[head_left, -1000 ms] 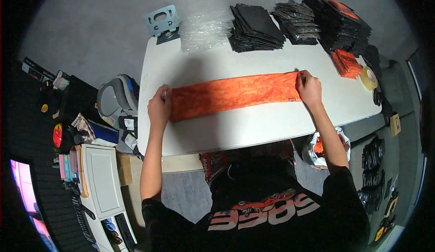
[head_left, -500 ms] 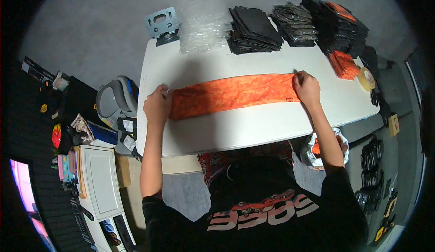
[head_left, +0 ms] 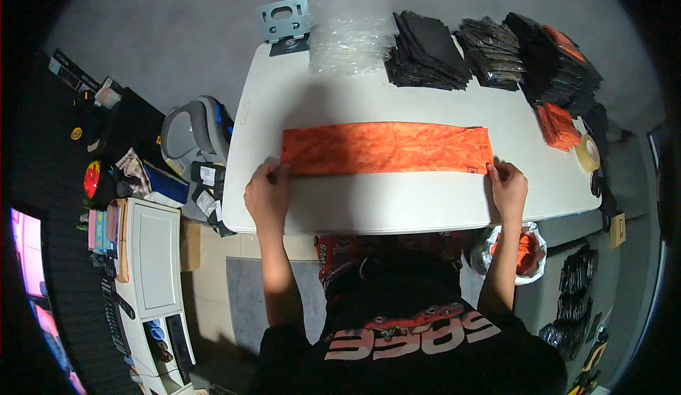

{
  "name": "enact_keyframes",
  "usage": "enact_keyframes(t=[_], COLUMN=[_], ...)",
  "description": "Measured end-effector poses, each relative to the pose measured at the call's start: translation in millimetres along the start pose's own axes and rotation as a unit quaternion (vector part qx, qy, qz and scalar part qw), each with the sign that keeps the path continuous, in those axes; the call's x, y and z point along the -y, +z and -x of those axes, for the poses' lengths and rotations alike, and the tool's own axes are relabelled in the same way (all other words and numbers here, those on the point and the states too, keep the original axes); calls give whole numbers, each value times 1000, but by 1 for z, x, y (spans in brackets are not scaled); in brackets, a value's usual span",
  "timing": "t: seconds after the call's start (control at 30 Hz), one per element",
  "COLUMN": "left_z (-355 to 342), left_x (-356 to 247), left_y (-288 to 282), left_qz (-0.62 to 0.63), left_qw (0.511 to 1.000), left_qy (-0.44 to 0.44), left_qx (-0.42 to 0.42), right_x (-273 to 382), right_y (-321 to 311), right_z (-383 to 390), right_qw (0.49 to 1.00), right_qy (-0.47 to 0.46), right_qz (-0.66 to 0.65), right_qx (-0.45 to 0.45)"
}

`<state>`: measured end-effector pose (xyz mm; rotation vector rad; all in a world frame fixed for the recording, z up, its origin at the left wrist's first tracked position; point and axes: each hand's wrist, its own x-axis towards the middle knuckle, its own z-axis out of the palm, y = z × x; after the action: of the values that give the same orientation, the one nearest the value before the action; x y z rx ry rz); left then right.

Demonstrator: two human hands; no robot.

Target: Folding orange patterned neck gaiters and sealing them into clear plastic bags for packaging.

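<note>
Pinching near corners of the orange cloth [head_left: 386,149], my left hand [head_left: 268,198] and right hand [head_left: 510,189] have slid toward me; it lies straighter.

The cloth [head_left: 386,149] is orange with mottled darker patches. Beyond it, the flat stack [head_left: 429,53] is black; right of it, the tape roll [head_left: 585,155] is pale yellow. Beneath it, the counter [head_left: 404,207] is plain white.

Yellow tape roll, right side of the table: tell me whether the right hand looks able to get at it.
Probably yes: only white tabletop shows between the right hand and the tape roll, though it would likely have to leave the near right corner of the orange cloth.
</note>
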<state>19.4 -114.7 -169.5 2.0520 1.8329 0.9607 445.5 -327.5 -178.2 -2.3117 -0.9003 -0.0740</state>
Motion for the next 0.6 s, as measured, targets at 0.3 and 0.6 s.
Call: enact_keyframes(t=[0.3,0.6], left_z=[-9,-12], left_x=[10,4], left_y=[-6,-6], left_qz=[26,55], left_qw=[998,998], left_qy=[-19,4], left_qx=[51,20], right_x=[-14,8], right_y=[2,-2], right_z=[-10,-10], right_qw=[999,998], right_qy=[4,55], right_qz=[-30,8], right_qx=[16,8])
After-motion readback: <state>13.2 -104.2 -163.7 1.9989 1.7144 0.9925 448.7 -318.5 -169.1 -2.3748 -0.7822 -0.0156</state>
